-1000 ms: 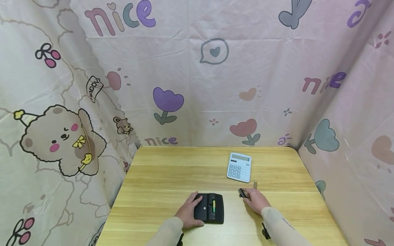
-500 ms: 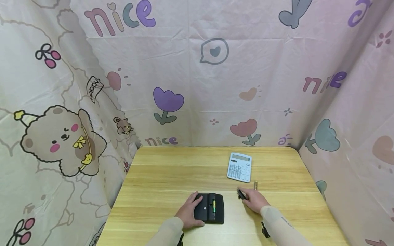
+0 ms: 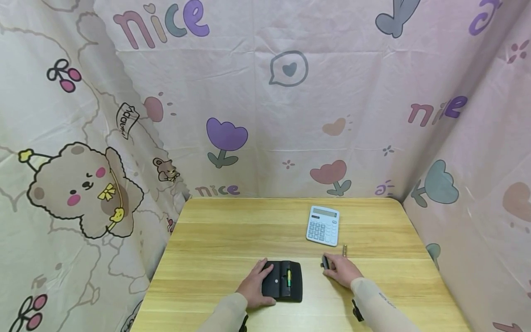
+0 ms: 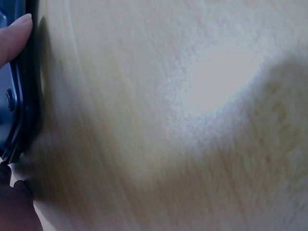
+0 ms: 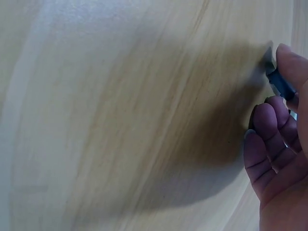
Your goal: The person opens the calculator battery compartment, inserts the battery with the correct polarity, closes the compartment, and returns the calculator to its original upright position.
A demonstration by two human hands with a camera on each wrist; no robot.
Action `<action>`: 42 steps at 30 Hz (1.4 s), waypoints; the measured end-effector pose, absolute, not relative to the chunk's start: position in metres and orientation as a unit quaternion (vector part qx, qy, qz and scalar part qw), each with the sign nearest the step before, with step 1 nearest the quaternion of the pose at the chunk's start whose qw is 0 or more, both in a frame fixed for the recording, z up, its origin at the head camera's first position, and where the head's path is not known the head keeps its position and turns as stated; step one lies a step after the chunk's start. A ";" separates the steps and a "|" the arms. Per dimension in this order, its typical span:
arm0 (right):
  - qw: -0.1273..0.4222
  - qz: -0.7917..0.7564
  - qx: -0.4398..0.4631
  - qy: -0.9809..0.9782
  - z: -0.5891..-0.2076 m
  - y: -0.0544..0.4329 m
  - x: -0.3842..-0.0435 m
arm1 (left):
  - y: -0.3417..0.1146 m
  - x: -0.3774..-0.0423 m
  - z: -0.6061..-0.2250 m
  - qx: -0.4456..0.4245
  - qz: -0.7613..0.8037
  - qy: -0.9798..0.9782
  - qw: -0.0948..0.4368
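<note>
The small black piece [image 3: 325,263] has turned a bit and points straighter now — I see the right hand [image 3: 343,270] pinching it, beside the black case [image 3: 283,287]. The left hand [image 3: 254,287] grips the case's left side, on the table [image 3: 207,258]. A green-and-gold battery [image 3: 289,278] lies in it — a pale blue calculator [image 3: 322,226] sits farther back.

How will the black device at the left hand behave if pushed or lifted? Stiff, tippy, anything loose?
The black device is probably stiff: it lies flat with no visible sag. Low and broad on the table, it should slide rather than roll or tip. Its green-and-yellow battery lies exposed, so it might drop out if flipped.
</note>
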State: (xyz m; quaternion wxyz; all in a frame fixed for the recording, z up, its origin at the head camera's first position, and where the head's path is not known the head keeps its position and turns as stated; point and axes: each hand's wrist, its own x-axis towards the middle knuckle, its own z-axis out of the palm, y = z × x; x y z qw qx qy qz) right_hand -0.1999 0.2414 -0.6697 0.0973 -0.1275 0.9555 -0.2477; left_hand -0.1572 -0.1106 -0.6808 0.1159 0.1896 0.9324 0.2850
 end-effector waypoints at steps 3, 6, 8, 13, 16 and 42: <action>0.089 -0.245 -0.115 0.959 -0.668 0.240 -0.197 | -0.111 -0.157 -0.682 0.190 0.283 0.933 0.114; 0.071 -0.241 -0.112 0.961 -0.669 0.241 -0.195 | -0.110 -0.157 -0.682 0.192 0.284 0.933 0.111; 0.058 -0.241 -0.117 0.962 -0.670 0.241 -0.195 | -0.110 -0.157 -0.681 0.194 0.284 0.933 0.109; 0.039 -0.235 -0.142 0.961 -0.673 0.242 -0.195 | -0.109 -0.157 -0.681 0.194 0.279 0.934 0.107; 0.037 -0.232 -0.150 0.960 -0.674 0.242 -0.196 | -0.109 -0.158 -0.682 0.194 0.280 0.934 0.108; 0.015 -0.282 -0.176 0.943 -0.676 0.216 -0.192 | -0.110 -0.158 -0.683 0.191 0.277 0.935 0.111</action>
